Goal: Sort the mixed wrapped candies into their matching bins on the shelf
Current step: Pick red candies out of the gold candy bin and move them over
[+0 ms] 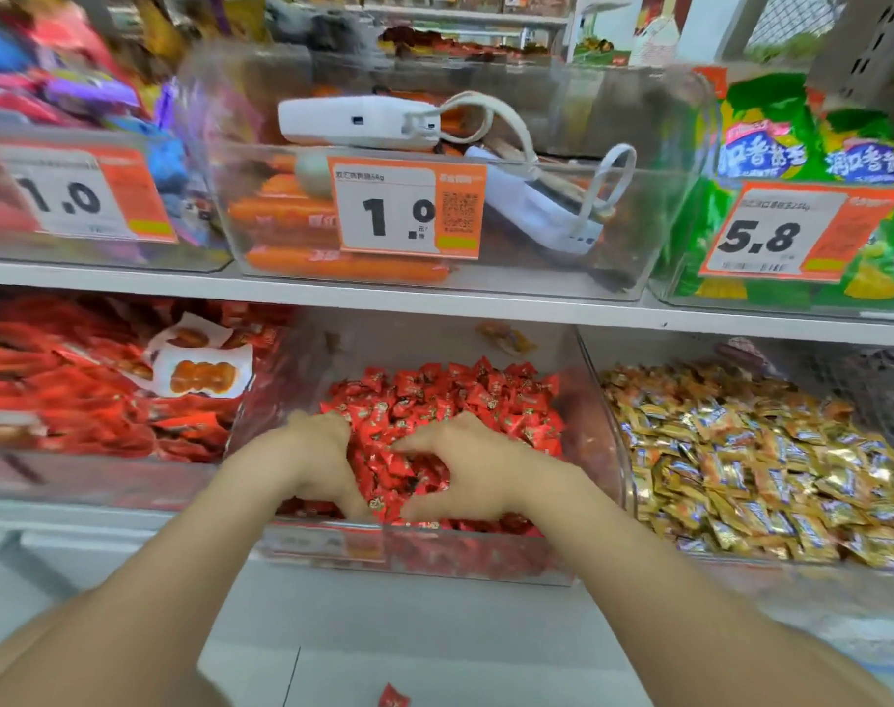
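A clear bin (327,546) on the lower shelf holds a heap of red wrapped candies (450,395). Both my hands are in that heap near the bin's front. My left hand (322,461) has its fingers buried among the red candies, thumb pointing down toward the front wall. My right hand (465,466) lies on the pile with its index finger stretched leftward and its thumb low. A small mound of red candies sits between the two hands. To the right, a second clear bin (624,451) is full of gold wrapped candies (741,461).
One red candy (394,696) lies on the floor below. A single orange-wrapped piece (506,336) sits at the back of the red bin. Red snack packets (77,400) fill the left bin. On the upper shelf are sausages, white power banks (358,122) and green bags (812,145).
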Motion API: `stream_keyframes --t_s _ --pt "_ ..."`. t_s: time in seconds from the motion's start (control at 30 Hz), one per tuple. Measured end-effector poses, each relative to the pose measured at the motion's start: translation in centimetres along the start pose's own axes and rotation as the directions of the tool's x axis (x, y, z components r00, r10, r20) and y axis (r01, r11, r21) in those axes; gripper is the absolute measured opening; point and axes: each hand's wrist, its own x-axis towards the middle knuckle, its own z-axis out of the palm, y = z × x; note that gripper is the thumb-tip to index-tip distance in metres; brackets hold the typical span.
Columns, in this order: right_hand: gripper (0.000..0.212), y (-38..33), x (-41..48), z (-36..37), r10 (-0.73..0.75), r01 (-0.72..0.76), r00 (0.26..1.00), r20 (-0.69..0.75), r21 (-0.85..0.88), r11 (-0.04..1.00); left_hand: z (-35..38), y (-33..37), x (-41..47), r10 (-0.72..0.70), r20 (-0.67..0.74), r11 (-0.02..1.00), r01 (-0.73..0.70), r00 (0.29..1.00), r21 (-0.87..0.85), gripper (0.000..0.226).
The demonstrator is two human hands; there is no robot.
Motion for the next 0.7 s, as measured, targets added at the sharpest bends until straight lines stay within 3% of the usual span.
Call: stream_keyframes --t_s 0.07,0.17,0.23,0.3,0.4,0.47,0.57,0.63,0.7 --pt "0.107 -1.0 1.8 0.6 -0.007 0.005 0.999 0.036 0.038 0.999 0.0 -0.1 1.0 0.027 0.016 1.0 -0.027 1.0 0.002 0.101" --pt "0.11 -2.0 3.2 0.9 0.051 -0.052 0.99 0.133 0.003 0.999 0.4 -0.3 1.8 0.106 0.062 0.994 -0.107 0.992 0.007 0.097" --pt "0.097 -1.8 3.3 0.1 0.08 -0.059 0.985 0.155 -0.136 0.989 0.6 -1.2 1.8 0.199 0.055 0.98 -0.196 0.979 -0.043 0.085" --pt "0.075 -1.1 3.0 -1.1 0.139 -0.098 0.98 0.141 -0.261 0.96 0.5 -2.1 0.9 0.264 0.035 0.959 -0.258 0.964 -0.121 0.086" --pt "0.036 -0.5 2.2 -2.8 0.186 -0.172 0.983 0.01 -0.333 0.927 1.0 -3.1 0.1 0.267 -0.004 0.946 -0.263 0.964 -0.188 0.076" --pt "0.021 -0.3 1.8 -3.5 0.224 -0.237 0.972 -0.077 -0.363 0.901 1.4 -3.1 -0.2 0.261 -0.017 0.948 -0.26 0.965 -0.184 0.066" --pt "0.022 -0.3 1.5 -4.1 0.306 -0.331 0.943 -0.127 -0.408 0.851 1.3 -3.1 -0.3 0.241 0.0 0.953 -0.237 0.97 -0.189 0.059" --pt "0.029 -0.6 1.7 -4.2 0.278 -0.324 0.946 -0.166 -0.447 0.834 1.1 -3.3 -0.2 0.211 0.021 0.963 -0.205 0.977 -0.174 0.048" --pt "0.032 -1.4 2.2 -4.1 0.176 -0.231 0.964 -0.2 -0.296 0.927 1.1 -3.4 0.3 0.202 0.015 0.964 -0.195 0.979 -0.183 0.053"
